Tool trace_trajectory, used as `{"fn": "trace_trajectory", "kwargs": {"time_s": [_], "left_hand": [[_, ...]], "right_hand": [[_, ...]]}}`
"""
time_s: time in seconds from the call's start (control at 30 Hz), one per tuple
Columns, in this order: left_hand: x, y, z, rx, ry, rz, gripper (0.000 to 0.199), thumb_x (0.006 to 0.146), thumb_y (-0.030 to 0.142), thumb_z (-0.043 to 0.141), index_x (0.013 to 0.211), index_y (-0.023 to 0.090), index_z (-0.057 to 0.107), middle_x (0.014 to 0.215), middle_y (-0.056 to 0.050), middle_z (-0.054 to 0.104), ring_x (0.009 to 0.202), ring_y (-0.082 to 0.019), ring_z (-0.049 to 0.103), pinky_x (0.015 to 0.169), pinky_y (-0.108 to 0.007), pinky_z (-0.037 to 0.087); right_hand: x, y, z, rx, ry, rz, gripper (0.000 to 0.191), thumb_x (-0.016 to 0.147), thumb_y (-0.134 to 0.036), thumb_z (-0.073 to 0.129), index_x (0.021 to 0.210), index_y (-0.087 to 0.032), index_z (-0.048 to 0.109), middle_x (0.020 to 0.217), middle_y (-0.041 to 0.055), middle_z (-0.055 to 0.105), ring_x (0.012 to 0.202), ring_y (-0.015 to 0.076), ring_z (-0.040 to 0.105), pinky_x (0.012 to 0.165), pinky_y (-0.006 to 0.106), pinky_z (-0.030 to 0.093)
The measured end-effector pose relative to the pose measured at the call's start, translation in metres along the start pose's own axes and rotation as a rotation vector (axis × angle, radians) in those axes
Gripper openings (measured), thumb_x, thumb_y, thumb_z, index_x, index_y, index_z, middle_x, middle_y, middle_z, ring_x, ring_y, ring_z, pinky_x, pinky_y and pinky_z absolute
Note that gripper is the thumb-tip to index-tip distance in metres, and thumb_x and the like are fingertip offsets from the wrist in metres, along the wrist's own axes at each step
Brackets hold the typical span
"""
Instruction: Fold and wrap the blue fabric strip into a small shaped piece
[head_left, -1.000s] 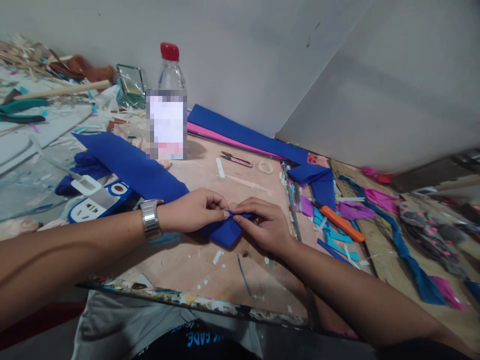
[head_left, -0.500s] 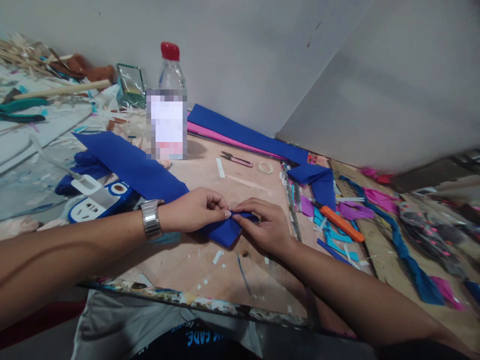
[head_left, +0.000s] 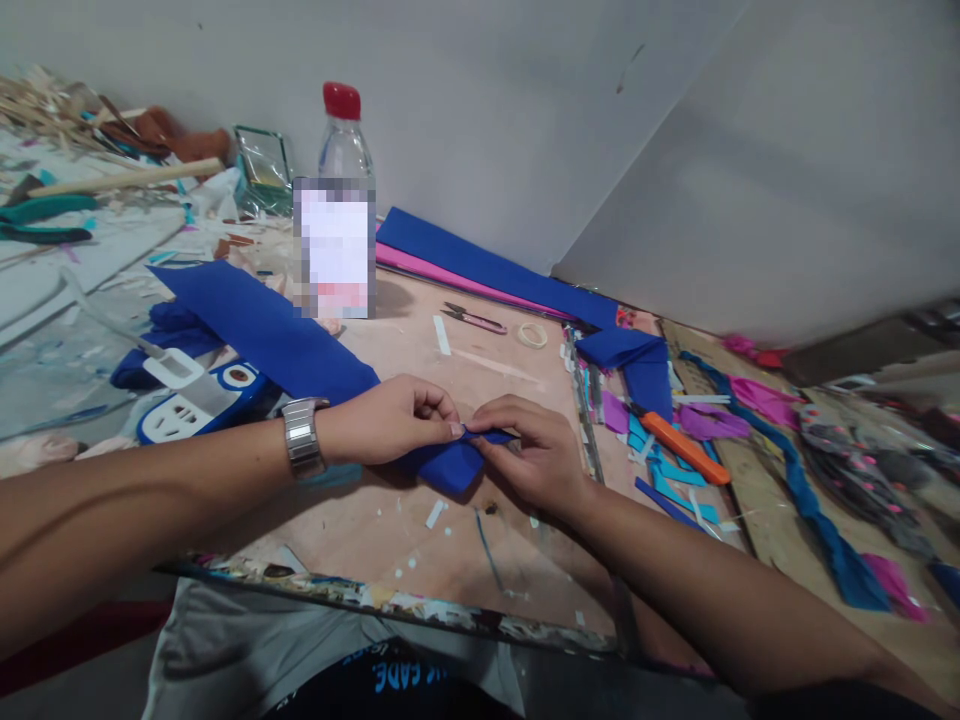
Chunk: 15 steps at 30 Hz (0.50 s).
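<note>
A long blue strip [head_left: 281,335] runs from the upper left down under my left wrist, and its folded end shows beneath my fingers. My left hand [head_left: 401,418] pinches the blue material between thumb and index finger. Close beside it, my right hand [head_left: 532,450] grips the same piece, with a small dark blue fold showing between its thumb and fingers. The two hands nearly touch at the fingertips. Small snips [head_left: 476,319] and a pale ring of tape [head_left: 532,335] lie on the board [head_left: 495,375] beyond them.
A red-capped bottle [head_left: 342,102] stands at the back behind a blurred-out patch. On the left are a blue and white power strip [head_left: 184,410] and green-handled pliers [head_left: 49,210]. An orange cutter [head_left: 686,448] lies among scraps on the right. More blue strip [head_left: 495,262] lies along the wall.
My right fingertips have shifted slightly at the blue fold, and a little more of it shows between the hands. My left hand has hardly moved.
</note>
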<state>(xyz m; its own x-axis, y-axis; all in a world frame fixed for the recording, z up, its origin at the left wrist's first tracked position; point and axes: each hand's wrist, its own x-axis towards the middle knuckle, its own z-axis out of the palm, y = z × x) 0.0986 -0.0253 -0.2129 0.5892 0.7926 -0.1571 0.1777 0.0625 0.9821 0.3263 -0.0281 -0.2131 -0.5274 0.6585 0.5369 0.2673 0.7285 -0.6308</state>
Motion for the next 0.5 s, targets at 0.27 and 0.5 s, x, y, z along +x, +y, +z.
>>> {"fn": "trace_trajectory", "kwargs": {"time_s": [0.27,0.5], "left_hand": [[-0.0013,0.0019,0.0018,0.054,0.037,0.026,0.024,0.089,0.038,0.068,0.087,0.014,0.069,0.076,-0.001,0.065,0.068,-0.011,0.054,0.064,-0.024,0.04],[-0.0047,0.0043,0.0061,0.112,0.073,0.083,0.02,0.091,0.034,0.064,0.087,0.014,0.067,0.075,0.001,0.061,0.067,-0.011,0.053,0.061,-0.022,0.04]], "right_hand": [[-0.0004,0.0007,0.0008,-0.029,-0.019,0.034,0.008,0.089,-0.018,0.075,0.096,-0.021,0.077,0.09,0.0062,0.079,0.081,0.0163,0.074,0.074,0.027,0.058],[-0.0016,0.0019,0.0023,-0.016,-0.039,0.125,0.004,0.091,-0.022,0.074,0.094,-0.021,0.076,0.09,0.0054,0.079,0.082,0.0171,0.074,0.076,0.03,0.058]]}}
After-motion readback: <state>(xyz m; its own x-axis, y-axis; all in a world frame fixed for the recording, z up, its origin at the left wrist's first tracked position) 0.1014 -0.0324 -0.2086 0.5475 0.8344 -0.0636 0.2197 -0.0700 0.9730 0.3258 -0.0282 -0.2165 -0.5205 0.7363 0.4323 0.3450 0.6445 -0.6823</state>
